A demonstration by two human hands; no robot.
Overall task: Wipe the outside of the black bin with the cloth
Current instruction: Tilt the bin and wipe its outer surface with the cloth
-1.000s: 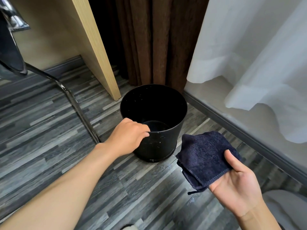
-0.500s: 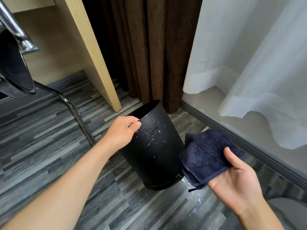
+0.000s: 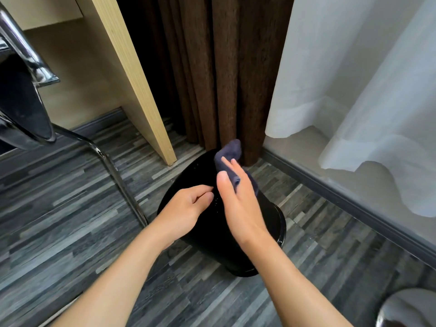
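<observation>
Grey plank floor (image 3: 70,220) lay under the tipped black bin (image 3: 266,223). His left hand (image 3: 186,211) gripped its side, fingers curled. His right hand (image 3: 238,201) pressed the dark cloth (image 3: 230,153) against it, fingers flat.

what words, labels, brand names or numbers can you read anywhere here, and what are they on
None: no readable text shows in this view.
The black bin has a plain wall with no label or brand showing.
The cloth shows no tag or print.
The wooden panel and curtains carry no writing.
</observation>
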